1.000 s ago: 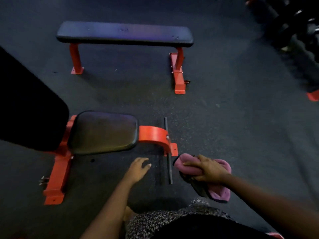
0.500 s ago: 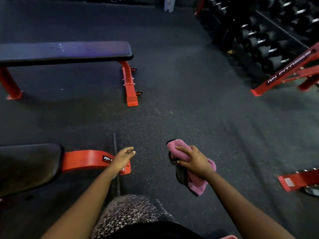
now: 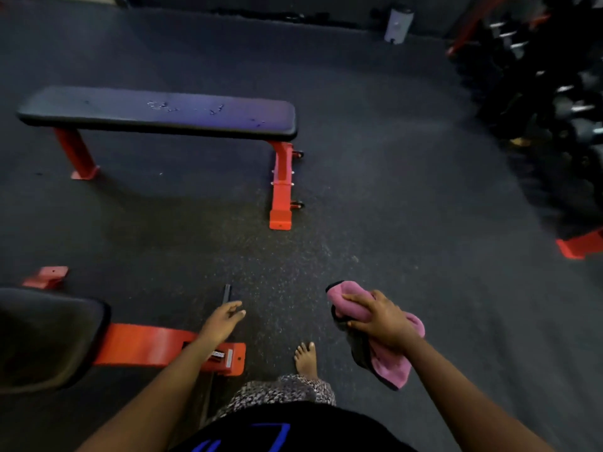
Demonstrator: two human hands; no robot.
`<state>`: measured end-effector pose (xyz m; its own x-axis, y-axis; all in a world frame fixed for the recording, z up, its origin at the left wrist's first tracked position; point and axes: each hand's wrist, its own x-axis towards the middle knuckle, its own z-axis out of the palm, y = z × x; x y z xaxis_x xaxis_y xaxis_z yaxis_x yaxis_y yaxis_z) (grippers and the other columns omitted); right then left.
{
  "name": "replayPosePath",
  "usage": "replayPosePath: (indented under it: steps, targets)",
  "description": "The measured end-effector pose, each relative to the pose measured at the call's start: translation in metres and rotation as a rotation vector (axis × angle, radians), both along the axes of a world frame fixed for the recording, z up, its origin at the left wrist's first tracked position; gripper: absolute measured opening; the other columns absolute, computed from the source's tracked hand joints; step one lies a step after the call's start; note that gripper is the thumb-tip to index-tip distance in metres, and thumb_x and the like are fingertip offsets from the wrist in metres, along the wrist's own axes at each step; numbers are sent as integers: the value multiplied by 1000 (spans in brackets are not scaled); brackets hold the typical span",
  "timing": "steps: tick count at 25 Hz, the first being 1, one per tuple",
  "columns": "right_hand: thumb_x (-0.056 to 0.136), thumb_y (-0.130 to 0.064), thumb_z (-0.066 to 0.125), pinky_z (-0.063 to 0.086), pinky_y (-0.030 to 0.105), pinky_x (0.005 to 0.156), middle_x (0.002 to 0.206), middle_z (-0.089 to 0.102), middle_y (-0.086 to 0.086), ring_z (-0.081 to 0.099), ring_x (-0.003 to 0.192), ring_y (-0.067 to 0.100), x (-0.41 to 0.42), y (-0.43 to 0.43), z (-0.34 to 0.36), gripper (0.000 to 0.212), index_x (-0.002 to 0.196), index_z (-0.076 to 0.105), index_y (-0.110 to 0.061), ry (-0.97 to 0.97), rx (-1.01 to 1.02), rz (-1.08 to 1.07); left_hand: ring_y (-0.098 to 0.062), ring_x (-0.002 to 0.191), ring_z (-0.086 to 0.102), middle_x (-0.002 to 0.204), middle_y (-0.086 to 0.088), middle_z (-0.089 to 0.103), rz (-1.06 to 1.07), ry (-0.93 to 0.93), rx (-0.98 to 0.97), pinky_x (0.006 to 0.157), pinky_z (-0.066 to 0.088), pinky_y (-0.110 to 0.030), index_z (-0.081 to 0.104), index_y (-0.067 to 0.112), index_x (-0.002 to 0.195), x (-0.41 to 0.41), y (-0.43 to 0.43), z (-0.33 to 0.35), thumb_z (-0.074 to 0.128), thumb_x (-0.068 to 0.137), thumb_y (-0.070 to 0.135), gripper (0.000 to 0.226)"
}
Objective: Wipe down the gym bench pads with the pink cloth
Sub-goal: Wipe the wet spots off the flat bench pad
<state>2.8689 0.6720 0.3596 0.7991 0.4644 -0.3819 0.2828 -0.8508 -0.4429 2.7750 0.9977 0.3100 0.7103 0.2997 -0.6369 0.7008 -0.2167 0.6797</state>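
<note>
My right hand [image 3: 380, 316] grips the folded pink cloth [image 3: 390, 363] in the air above the dark floor, right of centre. My left hand [image 3: 222, 321] hangs open with fingers apart over the orange frame [image 3: 146, 344] of the near bench. That bench's black seat pad [image 3: 45, 337] is at the lower left, partly cut off by the frame edge. A flat bench with a long black pad [image 3: 156, 112] on orange legs stands farther away at the upper left. The cloth touches neither pad.
A dumbbell rack [image 3: 548, 102] with an orange foot [image 3: 579, 246] lines the right side. A grey canister [image 3: 398, 24] stands by the far wall. My bare foot [image 3: 305, 358] rests on the speckled rubber floor between the benches.
The view swung right, then back left, so both benches shifted in frame. My right hand keeps its hold on the cloth; my left hand stays open near the orange frame.
</note>
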Motion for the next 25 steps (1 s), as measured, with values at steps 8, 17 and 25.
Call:
replayPosePath:
  steps: [8, 17, 25]
  targets:
    - [82, -48, 62, 38, 27, 93, 122, 43, -1, 50, 109, 17, 211, 121, 22, 57, 134, 38, -47, -61, 44, 457, -25, 128, 46, 136, -14, 51, 378, 29, 76, 107, 31, -33, 52, 5, 130, 92, 59, 16, 55, 93, 19, 39]
    - [82, -46, 64, 37, 27, 96, 123, 44, 1, 51, 112, 20, 447, 249, 17, 58, 135, 40, -46, -101, 64, 764, -23, 126, 47, 136, -11, 52, 825, -48, 134, 103, 33, -28, 53, 10, 129, 229, 109, 28, 53, 94, 21, 36]
    - [83, -47, 61, 39, 27, 95, 129, 41, -1, 48, 110, 15, 540, 459, -4, 58, 136, 36, -44, -84, 71, 1096, -25, 127, 46, 135, -11, 50, 1044, -9, 141, 104, 34, -31, 54, 10, 129, 306, 204, 19, 54, 94, 23, 37]
